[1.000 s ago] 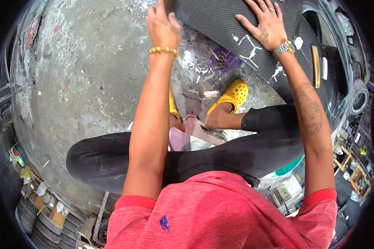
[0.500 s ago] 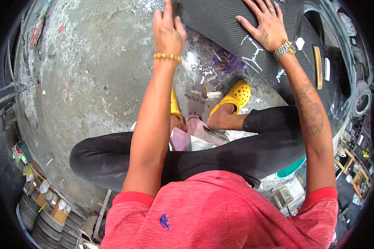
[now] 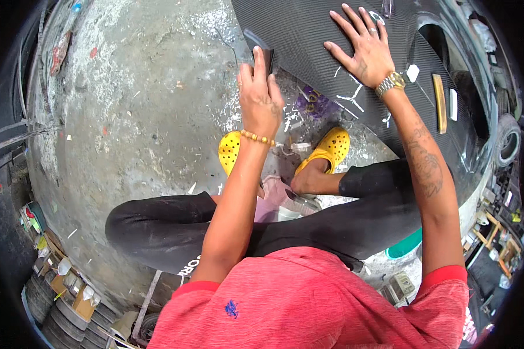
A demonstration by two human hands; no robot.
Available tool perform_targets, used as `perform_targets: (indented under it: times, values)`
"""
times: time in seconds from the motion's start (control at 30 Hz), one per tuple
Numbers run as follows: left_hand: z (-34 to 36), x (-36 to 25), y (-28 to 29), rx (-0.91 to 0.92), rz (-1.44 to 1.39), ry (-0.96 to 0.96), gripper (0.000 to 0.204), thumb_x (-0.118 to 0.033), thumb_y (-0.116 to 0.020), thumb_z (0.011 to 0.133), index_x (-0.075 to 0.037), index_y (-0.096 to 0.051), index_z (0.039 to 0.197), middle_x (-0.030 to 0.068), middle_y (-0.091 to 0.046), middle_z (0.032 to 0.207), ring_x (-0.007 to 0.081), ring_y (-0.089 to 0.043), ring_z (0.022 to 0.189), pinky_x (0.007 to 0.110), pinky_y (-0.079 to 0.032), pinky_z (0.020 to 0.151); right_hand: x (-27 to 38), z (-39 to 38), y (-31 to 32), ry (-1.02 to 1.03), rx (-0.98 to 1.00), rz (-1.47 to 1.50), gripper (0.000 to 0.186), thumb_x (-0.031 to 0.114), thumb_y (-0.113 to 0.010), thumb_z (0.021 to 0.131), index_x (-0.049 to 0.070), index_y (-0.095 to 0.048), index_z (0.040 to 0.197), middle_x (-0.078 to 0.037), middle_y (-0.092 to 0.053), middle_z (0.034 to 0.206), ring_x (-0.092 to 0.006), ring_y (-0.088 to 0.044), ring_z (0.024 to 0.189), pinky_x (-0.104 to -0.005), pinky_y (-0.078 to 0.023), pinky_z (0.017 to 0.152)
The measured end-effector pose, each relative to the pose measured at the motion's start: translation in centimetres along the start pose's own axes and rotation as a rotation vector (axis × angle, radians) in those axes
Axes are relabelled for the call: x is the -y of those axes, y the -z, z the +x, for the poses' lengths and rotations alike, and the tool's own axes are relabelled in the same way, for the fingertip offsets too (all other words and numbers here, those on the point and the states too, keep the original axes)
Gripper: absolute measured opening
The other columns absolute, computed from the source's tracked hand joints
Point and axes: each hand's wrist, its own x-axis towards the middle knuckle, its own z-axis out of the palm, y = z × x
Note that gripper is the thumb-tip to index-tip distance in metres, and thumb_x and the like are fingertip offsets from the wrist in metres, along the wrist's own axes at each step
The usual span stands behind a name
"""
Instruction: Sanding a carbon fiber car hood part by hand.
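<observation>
A large black panel with a woven, carbon-like pattern [image 3: 303,41] lies at the top right. My left hand [image 3: 260,102] is at its left edge, index finger stretched forward. The fingers close on a small black block [image 3: 268,59], partly hidden by the hand; its exact kind is unclear. Just beyond the block is a glossy dark strip [image 3: 255,38], and a thin dark strand curls to its left. My right hand [image 3: 370,55] rests palm down on the panel with its fingers spread. White streaks [image 3: 351,100] mark the panel below that hand.
On the panel's right side lie a white hexagonal piece [image 3: 413,72], a yellowish strip [image 3: 439,104] and a white strip [image 3: 453,104]. Scraps litter the concrete floor [image 3: 151,116] around my yellow clogs [image 3: 333,146]. A tyre [image 3: 508,138] stands at the far right.
My left hand has come closer to my body and slightly right, along the panel's edge, with the black block. The right hand remains spread on the panel. The whole view has shifted a little.
</observation>
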Motion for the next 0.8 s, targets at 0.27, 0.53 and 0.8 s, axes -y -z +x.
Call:
perform_targets:
  times: [0.27,0.53,0.8]
  values:
    - [1.7,0.1,-0.2,-0.017,-0.009,-0.029,0.067,-0.001,-0.062,0.092,0.0,-0.041,0.155,0.0244,-0.053,0.11,0.0418,-0.056,0.098,0.048,-0.048,0.091,-0.3,0.3,-0.1,0.005,-0.018,-0.024,0.073,0.057,-0.06,0.093,0.013,-0.051,0.151,-0.019,-0.042,0.159,-0.0411,-0.032,0.15,-0.0571,-0.021,0.123]
    - [2.7,1.4,0.3,-0.139,0.013,-0.007,0.058,-0.002,-0.062,0.092,-0.002,-0.05,0.149,0.0232,-0.054,0.104,0.0412,-0.059,0.093,0.047,-0.05,0.082,1.0,0.7,-0.1,0.033,-0.056,0.033,0.065,0.049,-0.06,0.095,0.009,-0.054,0.145,-0.02,-0.044,0.158,-0.0439,-0.033,0.15,-0.0641,-0.02,0.122]
    - [4.4,2.0,0.2,-0.179,-0.018,-0.031,0.06,-0.002,-0.062,0.091,-0.001,-0.05,0.15,0.0234,-0.054,0.104,0.0423,-0.059,0.093,0.048,-0.05,0.083,-2.3,1.0,-3.9,0.135,-0.23,-0.197,0.071,0.064,-0.054,0.097,0.03,-0.041,0.159,-0.004,-0.036,0.167,-0.0312,-0.028,0.155,-0.0565,-0.016,0.125]
